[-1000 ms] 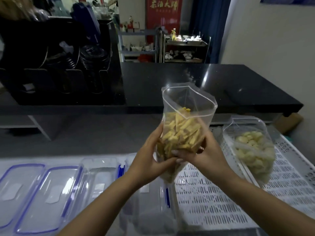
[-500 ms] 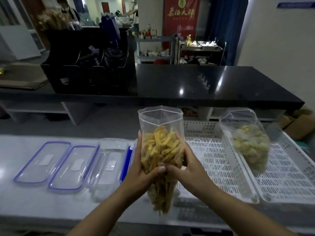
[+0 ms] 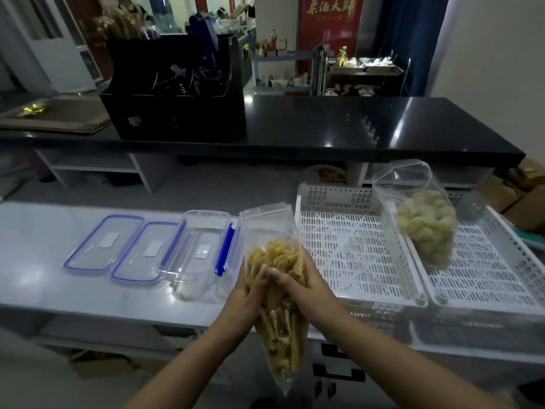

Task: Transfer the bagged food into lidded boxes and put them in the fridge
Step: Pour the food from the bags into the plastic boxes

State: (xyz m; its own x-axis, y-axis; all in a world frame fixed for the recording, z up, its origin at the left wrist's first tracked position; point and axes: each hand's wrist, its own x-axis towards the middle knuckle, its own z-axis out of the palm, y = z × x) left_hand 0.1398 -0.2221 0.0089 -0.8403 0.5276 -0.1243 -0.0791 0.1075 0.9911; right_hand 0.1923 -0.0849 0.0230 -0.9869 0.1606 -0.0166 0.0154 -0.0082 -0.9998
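Note:
A clear zip bag of yellow food strips (image 3: 277,326) hangs upright in front of the counter's edge. My left hand (image 3: 246,296) and my right hand (image 3: 306,293) both grip its middle, thumbs meeting at the front. The bag's mouth points up, beside an open clear box with blue clips (image 3: 203,252). Two blue-rimmed lids (image 3: 103,243) (image 3: 147,252) lie flat to the left of that box. A second bag holding pale lumpy food (image 3: 424,225) leans in the white crates at the right.
Two white perforated crates (image 3: 354,255) (image 3: 483,270) sit side by side on the pale counter (image 3: 44,284). Behind runs a black countertop (image 3: 354,125) carrying a black rack of lids (image 3: 177,90). Cardboard boxes (image 3: 525,199) stand at the far right.
The bag has come down from chest height to the counter's edge. Both hands have slid to its middle, and its mouth has narrowed. My view has tilted down and pulled back.

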